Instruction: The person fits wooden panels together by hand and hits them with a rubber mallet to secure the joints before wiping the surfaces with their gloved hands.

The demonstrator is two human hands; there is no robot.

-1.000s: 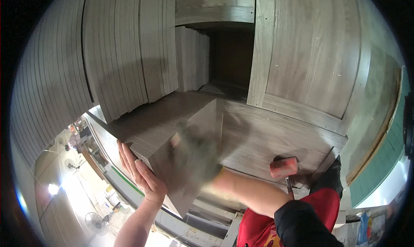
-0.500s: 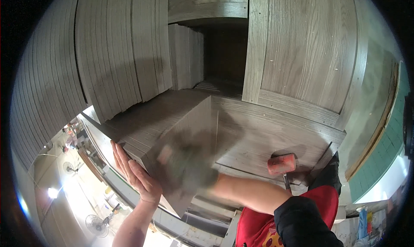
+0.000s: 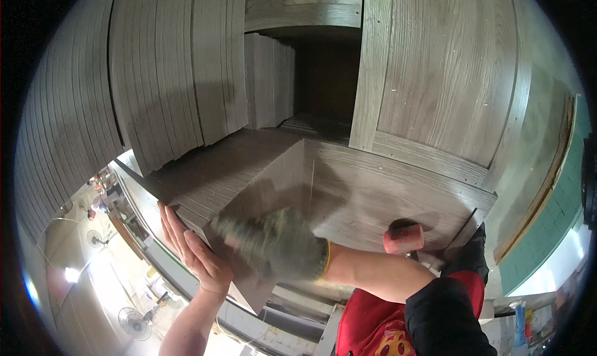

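Note:
A stack of grey wood-grain boards (image 3: 208, 191) stands on edge in front of me. My bare left hand (image 3: 200, 256) lies flat against the ends of the boards at the stack's left corner, fingers straight and pointing up. Across the nearest board's face (image 3: 252, 294) reaches my right hand (image 3: 273, 244), in a grey-green knit glove with a yellow cuff edge. Motion smears its fingers, which lie near the board's upper left edge. Whether they hold anything cannot be made out.
A mallet (image 3: 404, 239) with a red head rests on a flat wood-grain panel (image 3: 354, 200) to the right. Tall board stacks (image 3: 158, 76) rise at left, and a framed door panel (image 3: 444, 76) at far right. Green boards (image 3: 547, 219) lie beyond; a fan (image 3: 134, 323) stands lower left.
My gloved right hand has moved left along the board's face toward its upper left edge. My left hand stays against the board ends.

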